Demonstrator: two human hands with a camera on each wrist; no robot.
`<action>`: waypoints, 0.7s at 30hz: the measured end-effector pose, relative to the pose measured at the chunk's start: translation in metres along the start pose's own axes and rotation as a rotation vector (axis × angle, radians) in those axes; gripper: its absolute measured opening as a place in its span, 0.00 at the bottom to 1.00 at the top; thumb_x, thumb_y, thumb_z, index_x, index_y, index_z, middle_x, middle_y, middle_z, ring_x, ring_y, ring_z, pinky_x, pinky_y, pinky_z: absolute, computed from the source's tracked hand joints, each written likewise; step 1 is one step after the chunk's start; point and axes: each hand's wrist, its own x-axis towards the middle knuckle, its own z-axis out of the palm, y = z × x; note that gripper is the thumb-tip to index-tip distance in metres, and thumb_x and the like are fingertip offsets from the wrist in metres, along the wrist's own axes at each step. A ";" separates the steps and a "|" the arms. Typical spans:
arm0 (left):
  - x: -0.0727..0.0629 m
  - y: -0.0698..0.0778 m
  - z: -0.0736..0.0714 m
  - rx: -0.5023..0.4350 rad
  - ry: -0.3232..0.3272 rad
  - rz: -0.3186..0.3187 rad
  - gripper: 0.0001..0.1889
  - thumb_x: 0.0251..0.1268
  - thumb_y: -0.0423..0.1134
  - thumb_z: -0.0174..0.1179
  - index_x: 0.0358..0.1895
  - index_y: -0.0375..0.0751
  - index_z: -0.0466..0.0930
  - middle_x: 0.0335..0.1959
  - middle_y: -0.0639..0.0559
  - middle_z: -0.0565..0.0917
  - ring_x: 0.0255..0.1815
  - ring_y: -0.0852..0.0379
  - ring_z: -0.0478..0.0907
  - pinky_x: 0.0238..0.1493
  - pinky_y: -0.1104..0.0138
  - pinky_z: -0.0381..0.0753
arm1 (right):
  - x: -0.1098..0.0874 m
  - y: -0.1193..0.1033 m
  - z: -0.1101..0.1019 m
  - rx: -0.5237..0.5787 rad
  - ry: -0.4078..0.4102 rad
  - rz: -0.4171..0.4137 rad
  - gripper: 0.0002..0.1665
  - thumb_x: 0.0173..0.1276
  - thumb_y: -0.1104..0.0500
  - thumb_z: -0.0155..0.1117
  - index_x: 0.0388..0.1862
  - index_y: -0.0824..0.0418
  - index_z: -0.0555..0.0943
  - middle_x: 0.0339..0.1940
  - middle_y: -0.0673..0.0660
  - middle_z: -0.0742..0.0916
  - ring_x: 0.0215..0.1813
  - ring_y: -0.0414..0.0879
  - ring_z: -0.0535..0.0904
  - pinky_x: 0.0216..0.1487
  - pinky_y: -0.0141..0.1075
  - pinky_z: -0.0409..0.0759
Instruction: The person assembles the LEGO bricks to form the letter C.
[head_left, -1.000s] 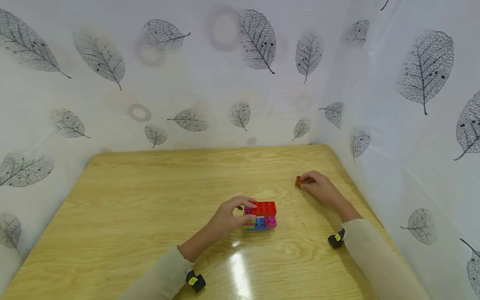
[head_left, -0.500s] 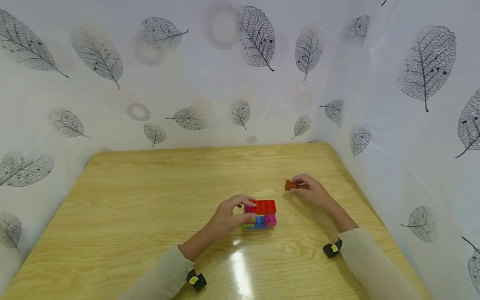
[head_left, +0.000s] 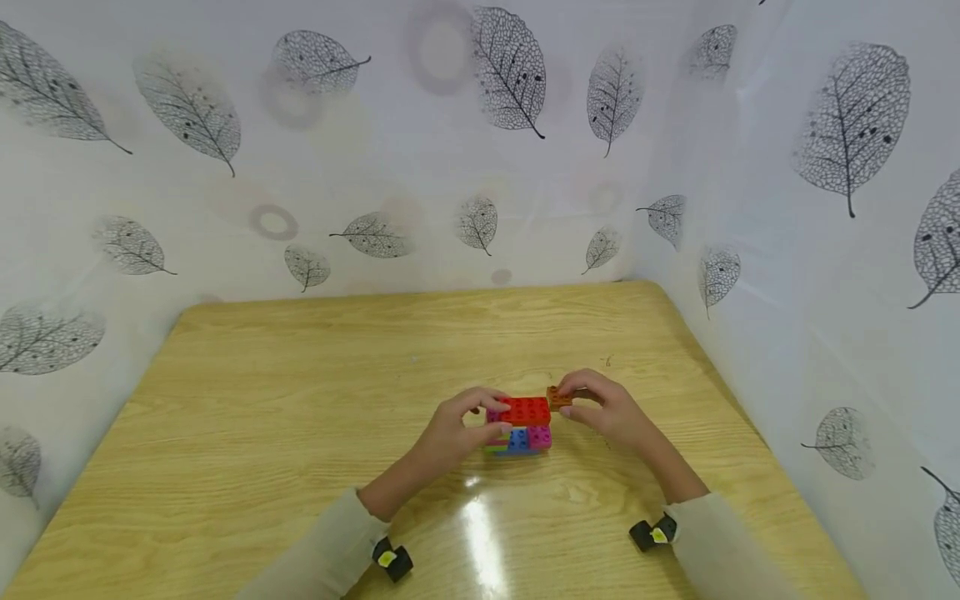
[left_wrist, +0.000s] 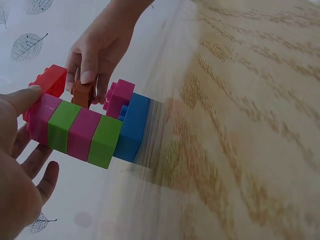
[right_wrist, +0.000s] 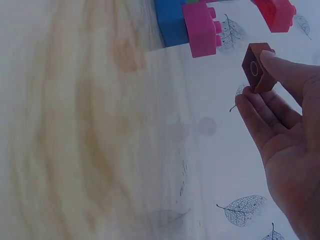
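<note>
A brick structure stands on the table. In the left wrist view, a blue brick (left_wrist: pixel 134 127) forms its base, with a stack of green (left_wrist: pixel 105 142) and pink bricks rising from one end. A pink brick (head_left: pixel 539 437) sits on the blue one's other end, and a red brick (head_left: pixel 528 411) overhangs from the stack's top. My left hand (head_left: pixel 456 427) holds the upper stack, thumb by the red brick. My right hand (head_left: pixel 609 410) pinches a small brown brick (head_left: pixel 557 399) between thumb and fingers, just right of the red brick. Its hollow underside shows in the right wrist view.
The wooden table (head_left: pixel 300 400) reaches back to a white leaf-patterned curtain (head_left: pixel 420 150), which also runs along the right side. A black band (head_left: pixel 392 559) is on the left wrist and another black band (head_left: pixel 652 533) on the right.
My right hand has brought the brown brick leftward and nearer, from the table's back right to beside the red brick. My left hand keeps its hold on the structure.
</note>
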 end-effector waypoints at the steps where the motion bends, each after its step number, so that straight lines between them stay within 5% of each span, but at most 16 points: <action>1: 0.000 0.000 0.000 0.003 0.001 -0.002 0.09 0.63 0.42 0.70 0.46 0.52 0.85 0.57 0.56 0.84 0.60 0.53 0.78 0.55 0.48 0.77 | -0.001 -0.002 0.002 0.007 -0.003 -0.022 0.13 0.69 0.66 0.67 0.51 0.55 0.81 0.53 0.56 0.83 0.56 0.40 0.80 0.60 0.39 0.81; 6: 0.000 -0.001 0.000 0.003 0.005 -0.014 0.10 0.63 0.42 0.71 0.46 0.51 0.85 0.57 0.56 0.84 0.58 0.54 0.79 0.55 0.49 0.76 | -0.004 -0.008 0.008 0.025 -0.022 -0.114 0.15 0.65 0.70 0.69 0.48 0.56 0.82 0.52 0.57 0.83 0.55 0.42 0.81 0.59 0.34 0.80; 21: 0.000 -0.002 0.002 -0.022 0.002 -0.028 0.09 0.64 0.42 0.70 0.45 0.54 0.84 0.57 0.57 0.84 0.58 0.54 0.78 0.55 0.49 0.74 | -0.008 -0.013 0.012 -0.015 -0.026 -0.202 0.19 0.58 0.73 0.73 0.44 0.54 0.83 0.50 0.56 0.84 0.54 0.43 0.80 0.57 0.32 0.80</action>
